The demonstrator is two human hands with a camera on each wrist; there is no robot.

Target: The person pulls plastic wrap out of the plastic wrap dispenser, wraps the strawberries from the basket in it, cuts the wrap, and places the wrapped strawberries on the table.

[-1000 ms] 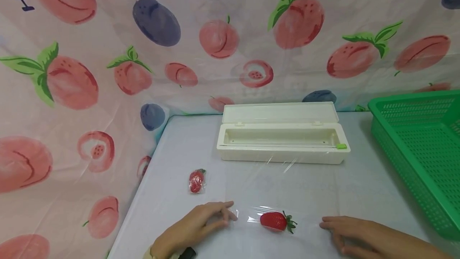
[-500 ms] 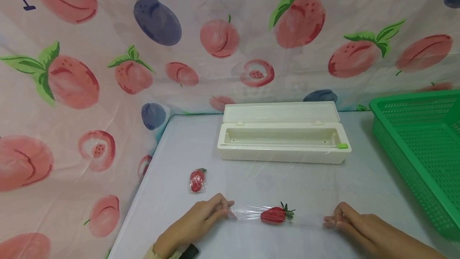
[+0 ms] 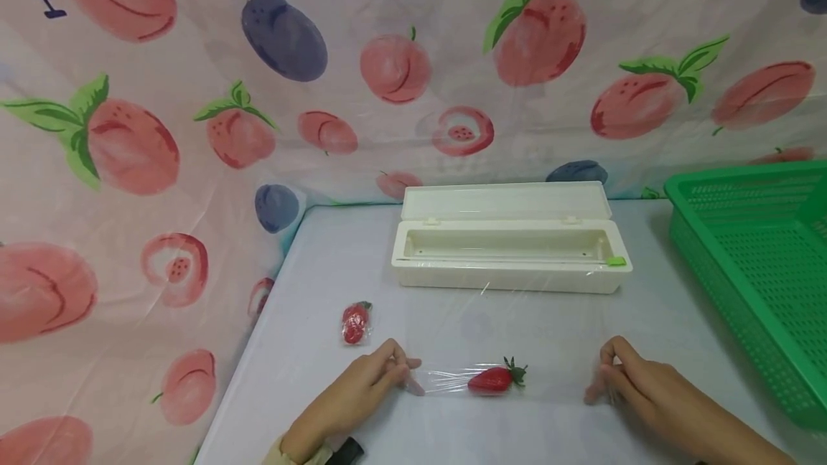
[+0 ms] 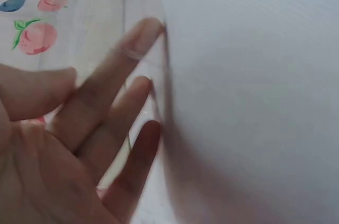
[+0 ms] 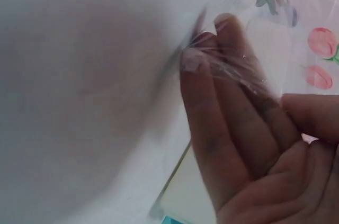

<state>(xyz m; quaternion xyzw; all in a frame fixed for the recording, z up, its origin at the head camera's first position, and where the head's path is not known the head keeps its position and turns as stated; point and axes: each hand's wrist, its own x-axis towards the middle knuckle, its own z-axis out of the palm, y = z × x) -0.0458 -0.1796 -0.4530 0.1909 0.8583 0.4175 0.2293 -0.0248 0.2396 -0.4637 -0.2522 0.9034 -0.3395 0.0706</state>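
A red strawberry (image 3: 489,381) with green leaves lies under or in clear plastic wrap (image 3: 446,379) at the front of the table. To its left, my left hand (image 3: 358,390) pinches one end of the wrap, which runs in taut creases to the fruit. On the other side my right hand (image 3: 659,393) holds the opposite end, fingers bent. In the right wrist view, crumpled plastic wrap (image 5: 233,73) crosses the fingers. The left wrist view has the thumb against the index finger, with a thin film edge (image 4: 135,54) across it.
Behind the strawberry stands a white wrap dispenser box (image 3: 510,277), lid raised, with a green slider (image 3: 616,261) on its front rail. A smaller wrapped strawberry (image 3: 355,323) lies at the left. A green basket (image 3: 723,293) occupies the right side, and a fruit-print cloth (image 3: 388,135) hangs behind.
Both hands have curled their fingers on the wrap ends and risen slightly. The strawberry has shifted a little away from the person, and the wrap at its left has drawn into creases.
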